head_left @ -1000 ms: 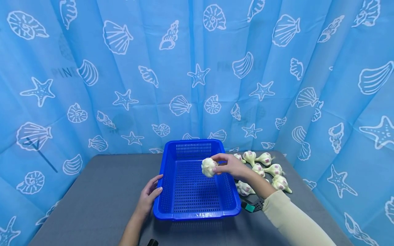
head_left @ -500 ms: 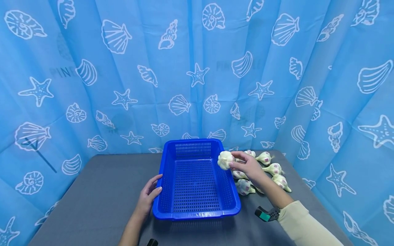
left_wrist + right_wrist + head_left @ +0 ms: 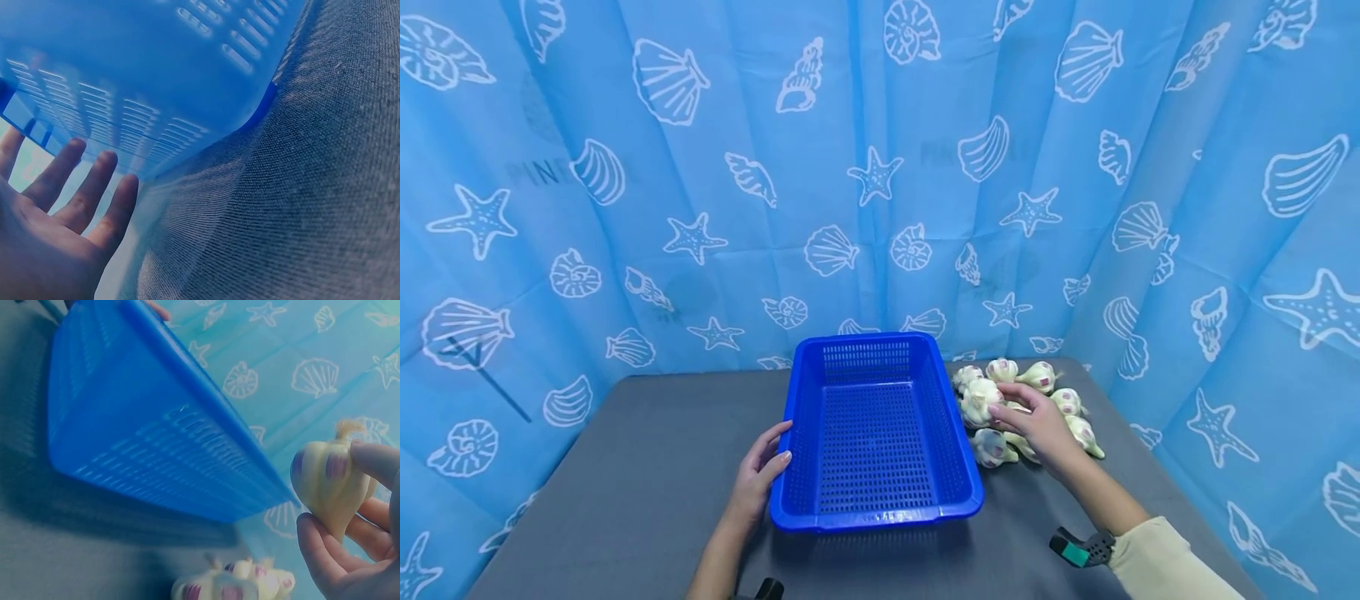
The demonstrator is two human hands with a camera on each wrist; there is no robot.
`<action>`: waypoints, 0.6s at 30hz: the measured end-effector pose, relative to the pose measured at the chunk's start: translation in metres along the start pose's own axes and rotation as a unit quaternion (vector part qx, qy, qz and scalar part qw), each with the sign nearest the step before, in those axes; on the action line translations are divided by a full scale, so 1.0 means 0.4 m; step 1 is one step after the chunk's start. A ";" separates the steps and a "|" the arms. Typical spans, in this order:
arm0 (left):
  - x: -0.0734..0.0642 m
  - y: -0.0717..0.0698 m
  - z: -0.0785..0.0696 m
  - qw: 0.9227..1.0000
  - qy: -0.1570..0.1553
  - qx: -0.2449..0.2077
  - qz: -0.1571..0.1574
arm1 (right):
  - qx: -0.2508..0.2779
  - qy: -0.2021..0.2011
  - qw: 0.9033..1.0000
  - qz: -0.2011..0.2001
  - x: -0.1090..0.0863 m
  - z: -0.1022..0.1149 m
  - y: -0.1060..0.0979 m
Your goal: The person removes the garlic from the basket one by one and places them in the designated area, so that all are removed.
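My right hand point(image 3: 1042, 422) pinches a garlic bulb point(image 3: 981, 402) between thumb and fingers, just right of the basket and above other bulbs. In the right wrist view the held bulb point(image 3: 328, 481) has purple patches and a short root tuft. A blue perforated plastic basket point(image 3: 871, 521) stands on the table, its slotted floor bare. My left hand point(image 3: 754, 483) rests against the basket's left rim. The left wrist view shows its fingers point(image 3: 94, 187) spread and fairly straight beside the slotted wall.
Several garlic bulbs point(image 3: 992, 448) lie grouped right of the basket on the grey cloth-covered table point(image 3: 685, 442). Behind hangs a blue shell-print curtain point(image 3: 880, 208). A black strap device with a green patch point(image 3: 1078, 550) is on my right wrist.
My right hand has carried the garlic bulb from above the basket out over its right rim to the other bulbs. My left hand stays at the left rim. The head view has shifted slightly.
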State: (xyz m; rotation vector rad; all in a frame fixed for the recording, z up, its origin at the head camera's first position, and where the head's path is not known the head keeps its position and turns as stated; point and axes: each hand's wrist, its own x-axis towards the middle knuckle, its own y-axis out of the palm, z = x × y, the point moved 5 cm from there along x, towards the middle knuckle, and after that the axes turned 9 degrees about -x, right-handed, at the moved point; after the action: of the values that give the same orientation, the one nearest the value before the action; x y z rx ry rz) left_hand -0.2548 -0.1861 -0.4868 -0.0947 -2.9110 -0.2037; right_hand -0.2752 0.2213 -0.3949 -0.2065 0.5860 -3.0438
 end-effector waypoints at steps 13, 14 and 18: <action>-0.001 0.004 -0.007 1.000 -0.006 -0.003 0.003 | -0.042 0.055 0.997 -0.013 -0.082 -0.088 -0.027; -0.002 0.004 -0.006 1.000 -0.005 -0.001 0.004 | -0.044 0.055 0.997 -0.013 -0.089 -0.092 -0.028; -0.005 0.003 -0.005 1.000 -0.004 0.005 0.004 | -0.052 0.052 0.997 -0.013 -0.113 -0.108 -0.028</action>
State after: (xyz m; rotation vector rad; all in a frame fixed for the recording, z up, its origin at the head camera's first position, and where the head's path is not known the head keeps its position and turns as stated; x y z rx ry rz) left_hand -0.2526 -0.1852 -0.4852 -0.1049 -2.9189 -0.1891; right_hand -0.2362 0.2502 -0.4363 -0.0577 0.7543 -3.0661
